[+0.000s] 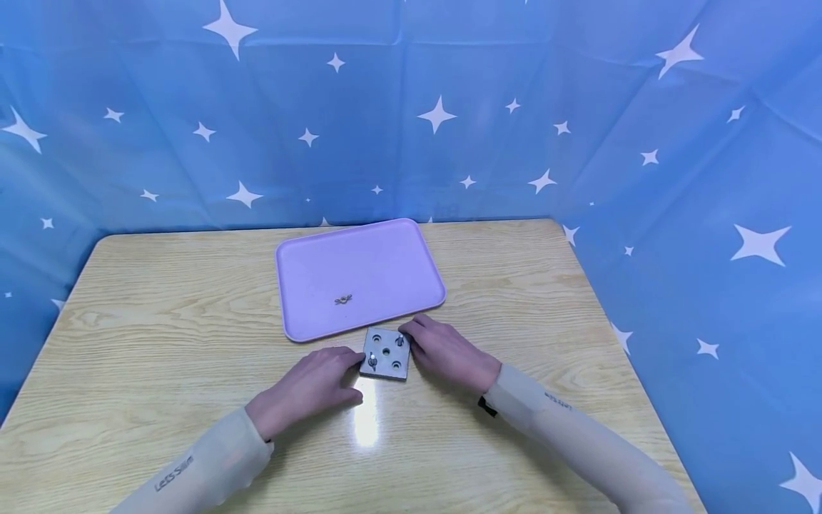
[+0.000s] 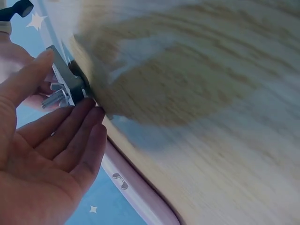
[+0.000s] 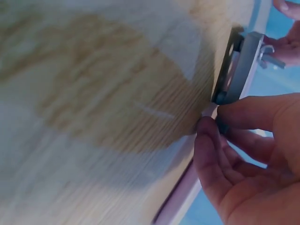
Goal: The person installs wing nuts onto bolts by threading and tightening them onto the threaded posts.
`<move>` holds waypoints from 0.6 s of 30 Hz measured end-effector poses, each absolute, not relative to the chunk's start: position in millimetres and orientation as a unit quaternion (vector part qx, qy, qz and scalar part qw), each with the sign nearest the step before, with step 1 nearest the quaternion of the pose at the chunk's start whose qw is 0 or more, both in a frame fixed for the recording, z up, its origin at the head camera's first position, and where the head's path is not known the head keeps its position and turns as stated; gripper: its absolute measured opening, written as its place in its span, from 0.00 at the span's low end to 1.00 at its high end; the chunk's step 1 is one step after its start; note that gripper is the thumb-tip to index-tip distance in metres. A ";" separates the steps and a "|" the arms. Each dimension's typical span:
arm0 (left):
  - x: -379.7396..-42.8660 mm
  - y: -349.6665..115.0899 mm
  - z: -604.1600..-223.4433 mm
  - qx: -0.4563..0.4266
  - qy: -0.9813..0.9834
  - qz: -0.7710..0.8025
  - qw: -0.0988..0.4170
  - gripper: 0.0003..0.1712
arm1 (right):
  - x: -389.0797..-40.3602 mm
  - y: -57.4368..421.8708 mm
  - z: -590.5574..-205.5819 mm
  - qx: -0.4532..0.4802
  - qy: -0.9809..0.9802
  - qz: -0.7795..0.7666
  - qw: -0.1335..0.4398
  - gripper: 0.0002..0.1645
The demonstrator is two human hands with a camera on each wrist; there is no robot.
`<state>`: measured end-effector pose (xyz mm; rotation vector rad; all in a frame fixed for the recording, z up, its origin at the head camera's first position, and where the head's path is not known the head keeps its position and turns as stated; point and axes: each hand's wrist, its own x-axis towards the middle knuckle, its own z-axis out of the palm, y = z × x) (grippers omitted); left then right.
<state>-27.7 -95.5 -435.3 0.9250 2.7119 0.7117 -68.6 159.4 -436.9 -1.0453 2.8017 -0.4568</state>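
Note:
A square grey metal plate (image 1: 386,353) with several holes lies on the table, two small wing nuts on it. One wing nut (image 1: 372,361) sits near its left side, the other wing nut (image 1: 399,340) by the far right corner. My left hand (image 1: 315,385) touches the plate's left edge with fairly straight fingers, the thumb held apart from them. At the far right corner, my right hand (image 1: 449,351) has curled fingers and holds the plate's edge. In the right wrist view, the fingers and thumb (image 3: 248,112) hide that corner and its wing nut.
Just beyond the plate lies a shallow purple tray (image 1: 385,250). A loose wing nut (image 1: 343,299) rests in it. The wooden table (image 1: 173,307) reaches back to a blue curtain (image 1: 385,93) with white stars; the curtain also hangs at the sides.

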 end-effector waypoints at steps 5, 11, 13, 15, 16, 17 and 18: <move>-25.4 -97.7 -433.3 0.329 0.909 0.235 0.106 0.31 | -72.1 154.3 -437.0 -0.355 0.921 -0.148 0.057 0.16; -23.7 -98.8 -435.7 0.332 0.910 0.237 0.075 0.29 | -72.2 149.1 -435.6 -0.350 0.921 -0.152 0.075 0.17; -24.5 -97.3 -437.4 0.325 0.915 0.236 0.047 0.32 | -72.1 147.9 -435.1 -0.347 0.923 -0.148 0.080 0.17; -26.2 -94.7 -438.6 0.316 0.921 0.229 0.021 0.41 | -72.2 146.8 -434.7 -0.346 0.923 -0.145 0.081 0.17; -27.3 -93.1 -438.8 0.312 0.923 0.226 0.014 0.46 | -72.4 146.2 -434.5 -0.346 0.924 -0.142 0.081 0.17; -28.1 -91.5 -438.8 0.308 0.925 0.220 0.014 0.51 | -72.5 145.7 -434.7 -0.348 0.923 -0.140 0.081 0.17; -28.6 -89.8 -439.1 0.303 0.927 0.218 0.019 0.56 | -72.6 145.2 -434.9 -0.350 0.922 -0.142 0.082 0.17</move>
